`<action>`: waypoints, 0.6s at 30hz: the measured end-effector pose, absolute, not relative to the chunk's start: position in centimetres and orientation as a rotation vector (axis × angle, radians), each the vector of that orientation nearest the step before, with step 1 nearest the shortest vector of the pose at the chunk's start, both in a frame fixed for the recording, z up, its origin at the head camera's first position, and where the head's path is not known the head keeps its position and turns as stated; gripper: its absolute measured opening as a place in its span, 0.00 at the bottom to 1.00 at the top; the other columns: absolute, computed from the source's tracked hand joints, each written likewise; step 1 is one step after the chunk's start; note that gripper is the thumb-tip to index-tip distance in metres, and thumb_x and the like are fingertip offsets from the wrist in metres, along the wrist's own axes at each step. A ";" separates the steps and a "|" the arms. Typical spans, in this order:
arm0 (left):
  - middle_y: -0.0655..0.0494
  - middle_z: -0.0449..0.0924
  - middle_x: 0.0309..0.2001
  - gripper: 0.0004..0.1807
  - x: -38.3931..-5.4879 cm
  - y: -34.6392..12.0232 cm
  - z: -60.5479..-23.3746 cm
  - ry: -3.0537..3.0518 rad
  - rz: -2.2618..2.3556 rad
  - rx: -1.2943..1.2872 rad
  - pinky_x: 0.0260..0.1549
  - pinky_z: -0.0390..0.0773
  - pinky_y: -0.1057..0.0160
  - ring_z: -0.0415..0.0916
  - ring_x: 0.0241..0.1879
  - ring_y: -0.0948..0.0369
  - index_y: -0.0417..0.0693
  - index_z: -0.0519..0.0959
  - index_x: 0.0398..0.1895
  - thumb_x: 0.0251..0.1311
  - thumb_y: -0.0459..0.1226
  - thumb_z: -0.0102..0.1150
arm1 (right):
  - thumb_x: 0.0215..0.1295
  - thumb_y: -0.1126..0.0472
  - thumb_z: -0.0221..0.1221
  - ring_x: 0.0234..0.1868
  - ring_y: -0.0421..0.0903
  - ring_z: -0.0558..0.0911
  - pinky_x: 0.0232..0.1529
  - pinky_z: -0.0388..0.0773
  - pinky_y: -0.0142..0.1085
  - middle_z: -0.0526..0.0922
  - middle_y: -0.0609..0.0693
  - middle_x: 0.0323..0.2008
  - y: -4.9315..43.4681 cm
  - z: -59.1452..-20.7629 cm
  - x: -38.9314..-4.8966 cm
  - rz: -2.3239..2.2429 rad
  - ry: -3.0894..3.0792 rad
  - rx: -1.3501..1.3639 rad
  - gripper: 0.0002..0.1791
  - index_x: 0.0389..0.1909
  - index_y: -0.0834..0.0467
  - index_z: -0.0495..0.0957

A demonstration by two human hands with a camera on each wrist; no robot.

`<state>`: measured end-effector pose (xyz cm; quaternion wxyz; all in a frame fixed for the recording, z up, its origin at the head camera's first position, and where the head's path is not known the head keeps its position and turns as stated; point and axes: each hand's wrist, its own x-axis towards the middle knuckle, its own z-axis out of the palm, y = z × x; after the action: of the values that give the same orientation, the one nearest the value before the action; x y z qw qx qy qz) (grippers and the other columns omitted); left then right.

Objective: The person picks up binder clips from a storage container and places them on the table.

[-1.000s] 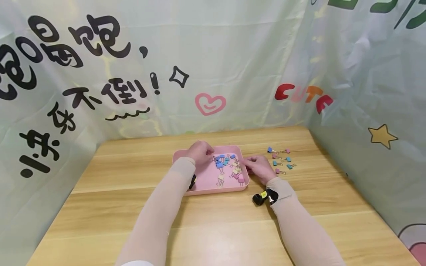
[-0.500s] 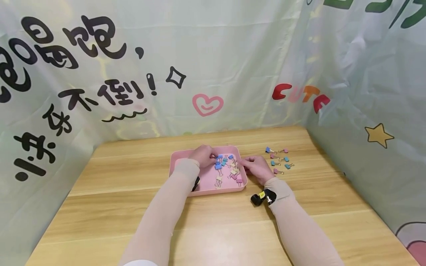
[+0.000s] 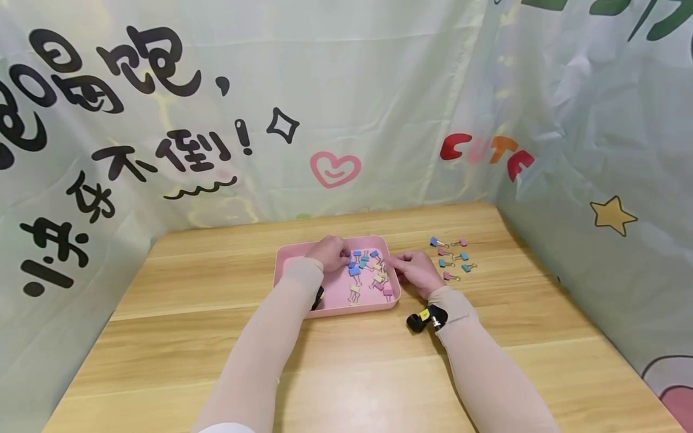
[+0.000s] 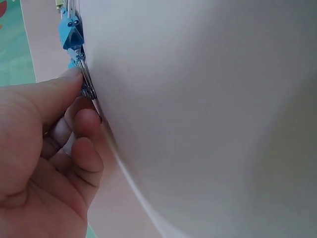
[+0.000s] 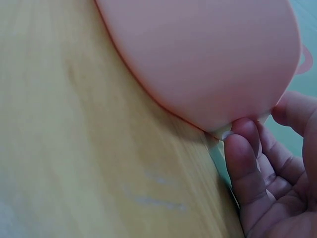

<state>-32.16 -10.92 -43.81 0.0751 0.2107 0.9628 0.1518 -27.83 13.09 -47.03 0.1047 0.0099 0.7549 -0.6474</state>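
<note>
Counter (image 3: 162, 288), wood-grained: broad stretch of open surface from left edge to tray; another in front, between the two sleeved arms.

Tray (image 3: 346, 311), pink, shallow, on the counter toward its far edge; strip of wood between it and the cloth backdrop (image 3: 379, 108).

Left hand (image 3: 329, 252): over the tray, thumb and finger pinching the wire handles of a blue clip (image 4: 87, 82).

Tray clips (image 3: 354, 272), blue, teal, yellow, pink: in the tray's right half, one yellow near the front wall.

Right hand (image 3: 417, 270): grasping the tray's right wall, between tray and loose clips.

Loose clips (image 3: 441, 263), seven, on the counter; strip of wood between them and the right edge.

Against one second ago: left hand closer to the tray clips; right hand unchanged at the wall; loose clips again seven.
</note>
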 end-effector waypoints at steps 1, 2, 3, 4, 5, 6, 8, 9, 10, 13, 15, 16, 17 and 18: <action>0.58 0.83 0.39 0.09 -32.2 -10.9 -43.8 2.887 0.456 0.631 0.48 0.76 0.61 0.78 0.42 0.62 0.50 0.85 0.42 0.62 0.42 0.63 | 0.63 0.55 0.63 0.32 0.46 0.83 0.34 0.81 0.36 0.83 0.58 0.37 13.1 -47.0 -27.9 -1.908 2.225 0.036 0.21 0.47 0.69 0.79; 0.59 0.83 0.39 0.09 -32.2 -10.9 -43.8 2.886 0.457 0.628 0.47 0.76 0.61 0.78 0.41 0.62 0.50 0.85 0.41 0.61 0.42 0.63 | 0.63 0.55 0.63 0.32 0.46 0.83 0.34 0.81 0.36 0.83 0.58 0.37 13.1 -47.1 -27.9 -1.907 2.226 0.032 0.21 0.47 0.69 0.79; 0.59 0.82 0.38 0.09 -32.2 -10.8 -43.8 2.885 0.458 0.625 0.47 0.76 0.61 0.77 0.40 0.62 0.50 0.85 0.40 0.61 0.42 0.63 | 0.63 0.55 0.63 0.32 0.46 0.83 0.34 0.81 0.36 0.83 0.58 0.37 13.1 -47.1 -27.9 -1.908 2.226 0.026 0.21 0.47 0.69 0.79; 0.59 0.82 0.37 0.08 -32.3 -10.8 -43.7 2.885 0.456 0.624 0.46 0.76 0.62 0.77 0.39 0.62 0.50 0.85 0.40 0.61 0.42 0.64 | 0.63 0.55 0.63 0.31 0.46 0.83 0.33 0.81 0.36 0.83 0.58 0.37 13.1 -47.1 -27.9 -1.908 2.225 0.023 0.21 0.47 0.69 0.79; 0.60 0.82 0.37 0.08 -32.3 -10.8 -43.7 2.887 0.450 0.623 0.45 0.76 0.62 0.77 0.38 0.63 0.50 0.85 0.39 0.61 0.43 0.64 | 0.63 0.55 0.63 0.31 0.46 0.83 0.33 0.81 0.36 0.83 0.58 0.37 13.1 -47.1 -27.9 -1.909 2.224 0.021 0.21 0.47 0.69 0.79; 0.60 0.82 0.36 0.08 -32.3 -10.8 -43.7 2.888 0.445 0.624 0.44 0.76 0.62 0.76 0.38 0.63 0.50 0.85 0.39 0.60 0.43 0.64 | 0.63 0.55 0.63 0.31 0.46 0.83 0.33 0.81 0.36 0.83 0.58 0.37 13.1 -47.1 -27.9 -1.910 2.224 0.021 0.21 0.47 0.69 0.79; 0.60 0.81 0.35 0.09 -32.2 -10.8 -43.7 2.887 0.441 0.623 0.42 0.76 0.62 0.76 0.36 0.63 0.50 0.84 0.38 0.60 0.43 0.65 | 0.63 0.55 0.63 0.31 0.46 0.83 0.33 0.81 0.36 0.84 0.58 0.36 13.2 -47.1 -27.9 -1.914 2.221 0.023 0.21 0.47 0.69 0.79; 0.60 0.81 0.35 0.09 -32.2 -10.7 -43.7 2.887 0.442 0.624 0.42 0.76 0.62 0.76 0.36 0.63 0.50 0.84 0.38 0.59 0.44 0.65 | 0.63 0.55 0.63 0.31 0.46 0.83 0.33 0.81 0.36 0.83 0.58 0.36 13.2 -47.1 -28.0 -1.917 2.221 0.027 0.21 0.46 0.69 0.79; 0.59 0.81 0.35 0.09 -32.2 -10.7 -43.6 2.885 0.443 0.622 0.41 0.76 0.62 0.76 0.36 0.63 0.50 0.84 0.38 0.59 0.44 0.65 | 0.63 0.55 0.63 0.31 0.46 0.83 0.33 0.81 0.36 0.83 0.58 0.36 13.2 -47.2 -28.0 -1.918 2.220 0.031 0.20 0.46 0.69 0.79; 0.59 0.81 0.35 0.10 -32.0 -10.8 -43.6 2.882 0.447 0.622 0.41 0.76 0.62 0.76 0.35 0.63 0.49 0.84 0.39 0.59 0.44 0.65 | 0.63 0.55 0.64 0.30 0.46 0.82 0.33 0.81 0.36 0.83 0.58 0.36 13.2 -47.2 -28.0 -1.923 2.219 0.032 0.20 0.45 0.69 0.79; 0.59 0.81 0.35 0.10 -31.9 -10.9 -43.7 2.883 0.453 0.623 0.41 0.76 0.63 0.76 0.35 0.63 0.49 0.84 0.38 0.60 0.44 0.65 | 0.63 0.54 0.64 0.30 0.46 0.82 0.33 0.81 0.36 0.84 0.58 0.36 13.2 -47.2 -28.0 -1.926 2.220 0.028 0.21 0.46 0.69 0.79; 0.59 0.81 0.35 0.09 -31.8 -10.9 -43.7 2.882 0.460 0.623 0.41 0.75 0.63 0.76 0.35 0.63 0.50 0.84 0.38 0.60 0.44 0.64 | 0.63 0.54 0.64 0.30 0.46 0.82 0.33 0.81 0.36 0.84 0.58 0.36 13.1 -47.2 -28.0 -1.928 2.219 0.027 0.21 0.46 0.69 0.79; 0.60 0.81 0.34 0.09 -31.8 -11.0 -43.7 2.884 0.467 0.628 0.41 0.75 0.63 0.75 0.35 0.63 0.50 0.84 0.37 0.60 0.44 0.64 | 0.62 0.54 0.64 0.30 0.46 0.82 0.33 0.81 0.37 0.84 0.58 0.37 13.1 -47.2 -27.9 -1.931 2.217 0.027 0.21 0.46 0.69 0.79; 0.60 0.81 0.34 0.08 -31.7 -11.1 -43.8 2.884 0.478 0.629 0.41 0.75 0.63 0.75 0.35 0.63 0.50 0.84 0.36 0.60 0.44 0.65 | 0.63 0.54 0.64 0.30 0.46 0.83 0.33 0.81 0.36 0.84 0.58 0.37 13.1 -47.3 -27.9 -1.930 2.218 0.025 0.21 0.46 0.69 0.79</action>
<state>-31.74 -11.06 -43.76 0.0757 0.2098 0.9617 0.1595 -27.90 13.14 -47.25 0.1008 0.0083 0.7506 -0.6530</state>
